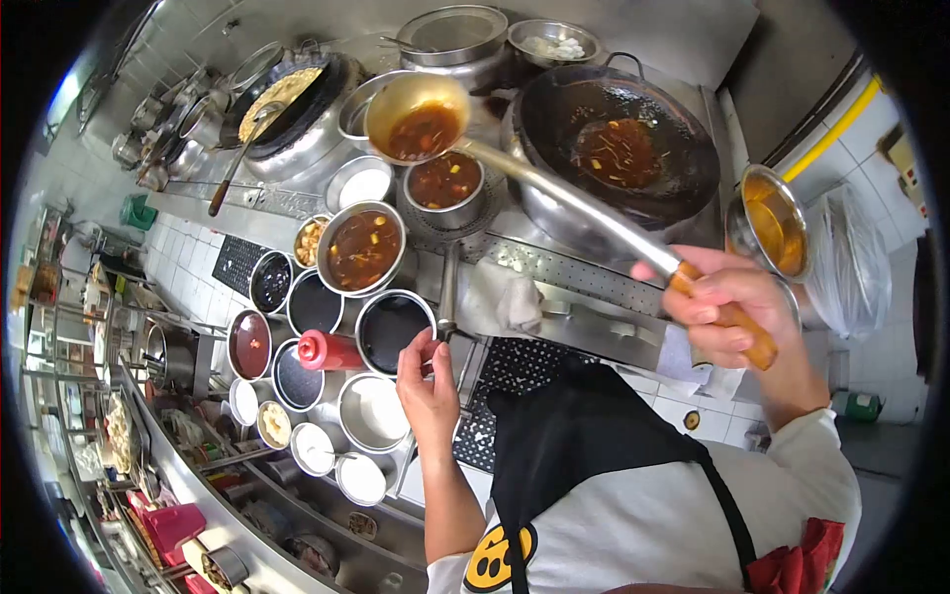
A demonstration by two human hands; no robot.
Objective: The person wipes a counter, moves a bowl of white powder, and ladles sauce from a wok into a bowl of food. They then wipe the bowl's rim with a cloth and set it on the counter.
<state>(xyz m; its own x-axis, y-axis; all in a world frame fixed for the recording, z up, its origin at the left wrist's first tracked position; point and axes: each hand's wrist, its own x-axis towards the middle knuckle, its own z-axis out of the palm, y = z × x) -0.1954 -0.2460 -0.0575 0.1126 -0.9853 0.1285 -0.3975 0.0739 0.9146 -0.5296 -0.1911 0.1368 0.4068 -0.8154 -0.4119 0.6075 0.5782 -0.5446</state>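
My right hand (727, 307) is closed round the wooden handle of a long metal ladle (574, 196). The ladle's bowl holds brown sauce with chunks and hangs over a steel pot (445, 210) of similar chunky sauce, which rests on a perforated skimmer (473, 223). Left of that pot, a larger steel pot (362, 249) also contains brown sauce with yellow pieces. By the rim of a container of dark liquid (394, 332), my left hand (429, 391) has loosely bent fingers, thumb apart, and no object visible in it. A red squeeze bottle (332, 351) lies nearby.
A black wok (618, 144) with brown sauce residue sits on the stove. Another wok (332, 94) holds yellowish food and a ladle (237, 163). A metal bowl (767, 223) stands right; a white cloth (500, 297) lies on the counter edge. Several seasoning containers crowd the left.
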